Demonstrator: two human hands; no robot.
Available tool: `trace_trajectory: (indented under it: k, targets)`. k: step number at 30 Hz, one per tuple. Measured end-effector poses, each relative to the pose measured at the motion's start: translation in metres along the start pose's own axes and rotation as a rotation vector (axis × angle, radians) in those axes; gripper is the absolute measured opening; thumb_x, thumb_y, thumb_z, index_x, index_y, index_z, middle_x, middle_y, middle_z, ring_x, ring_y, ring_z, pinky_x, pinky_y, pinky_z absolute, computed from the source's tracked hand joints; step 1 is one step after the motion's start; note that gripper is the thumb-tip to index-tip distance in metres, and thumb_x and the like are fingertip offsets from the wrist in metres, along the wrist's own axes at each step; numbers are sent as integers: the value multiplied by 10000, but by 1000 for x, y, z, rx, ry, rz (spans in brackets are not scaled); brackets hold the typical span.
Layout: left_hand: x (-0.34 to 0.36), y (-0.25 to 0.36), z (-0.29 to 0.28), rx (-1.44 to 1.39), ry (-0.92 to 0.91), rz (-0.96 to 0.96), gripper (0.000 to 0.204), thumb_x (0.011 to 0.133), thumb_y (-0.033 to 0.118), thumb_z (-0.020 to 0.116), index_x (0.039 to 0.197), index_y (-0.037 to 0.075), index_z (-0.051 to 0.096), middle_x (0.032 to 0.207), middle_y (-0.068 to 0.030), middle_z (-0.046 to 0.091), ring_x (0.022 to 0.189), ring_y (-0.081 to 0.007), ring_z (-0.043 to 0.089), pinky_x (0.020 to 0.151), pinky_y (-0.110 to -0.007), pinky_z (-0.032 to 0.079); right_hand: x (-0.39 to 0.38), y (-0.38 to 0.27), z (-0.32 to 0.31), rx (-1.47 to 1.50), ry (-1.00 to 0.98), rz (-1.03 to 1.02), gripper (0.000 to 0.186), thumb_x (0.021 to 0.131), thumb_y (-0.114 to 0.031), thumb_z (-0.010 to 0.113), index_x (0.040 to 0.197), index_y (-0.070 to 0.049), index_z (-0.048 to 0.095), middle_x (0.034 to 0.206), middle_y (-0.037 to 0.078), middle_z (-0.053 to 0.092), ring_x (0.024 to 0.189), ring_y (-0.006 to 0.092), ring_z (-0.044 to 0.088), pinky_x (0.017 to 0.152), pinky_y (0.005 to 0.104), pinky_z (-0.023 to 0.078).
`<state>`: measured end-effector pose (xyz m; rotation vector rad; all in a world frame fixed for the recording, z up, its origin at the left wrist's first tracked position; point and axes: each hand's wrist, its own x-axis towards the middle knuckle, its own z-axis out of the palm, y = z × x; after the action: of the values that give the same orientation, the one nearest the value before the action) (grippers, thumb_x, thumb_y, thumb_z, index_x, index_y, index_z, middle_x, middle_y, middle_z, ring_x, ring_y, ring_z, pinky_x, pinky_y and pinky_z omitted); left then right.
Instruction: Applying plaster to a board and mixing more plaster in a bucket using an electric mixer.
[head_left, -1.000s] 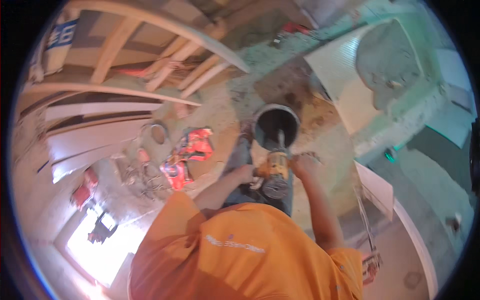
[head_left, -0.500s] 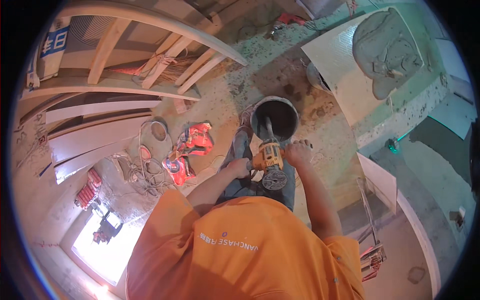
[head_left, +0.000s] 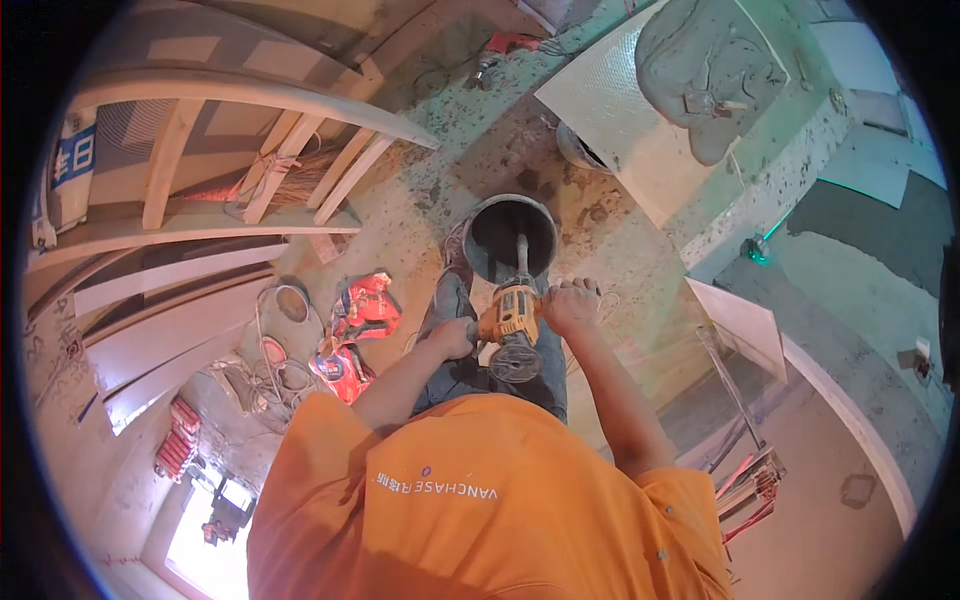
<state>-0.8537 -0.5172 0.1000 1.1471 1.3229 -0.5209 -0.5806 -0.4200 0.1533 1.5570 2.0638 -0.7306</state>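
Note:
My left hand (head_left: 457,338) is closed around the left side handle of a yellow power mixer (head_left: 516,315). On the other side, my right hand (head_left: 572,304) grips its right handle. The mixer's shaft (head_left: 522,256) reaches down into a round, dirty bucket (head_left: 512,199) standing between my feet and just ahead of them. Inside the bucket it is dark, so the mixing end and the contents are hard to make out. The mixer's round motor end (head_left: 515,363) faces back toward my body.
Red bags (head_left: 365,308) and coiled cables lie on the left floor beside a wooden frame (head_left: 240,220). At the upper right, a pale board (head_left: 610,120) carries a heap of grey mortar (head_left: 700,60). A red power tool (head_left: 505,45) rests far ahead. A green laser device (head_left: 757,250) sits right.
My view has turned a little, shifting the surroundings. The mixer's shaft has moved from the left part of the bucket toward the right and stands straighter. Both hands keep their grip.

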Motion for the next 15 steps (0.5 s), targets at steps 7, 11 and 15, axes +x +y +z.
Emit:
trace_trajectory:
  k: [7, 11, 15]
  targets:
    - [-4, 20, -12, 53, -51, 5, 409, 769, 174, 706, 1154, 66, 622, 1099, -239, 695, 1059, -410, 667, 883, -466, 529, 8, 15, 13, -4, -79, 42, 452, 1010, -364, 407, 943, -107, 773, 995, 112, 752, 1046, 288, 660, 1003, 459, 383]
    - [-14, 14, -9, 98, -64, -14, 472, 748, 178, 711, 1192, 58, 605, 1103, -255, 689, 1064, -416, 664, 891, -474, 529, 7, 12, 36, 36, -126, 21, 439, 977, -390, 442, 970, -123, 790, 1025, 117, 748, 1063, 289, 651, 1000, 471, 373]
    - [-14, 6, -18, 136, -33, 17, 499, 739, 186, 709, 1203, 47, 591, 1106, -271, 680, 1070, -424, 659, 896, -482, 530, 9, 8, 45, 34, -138, 0, 440, 1002, -378, 421, 939, -132, 780, 1033, 102, 742, 1034, 293, 660, 996, 470, 390]
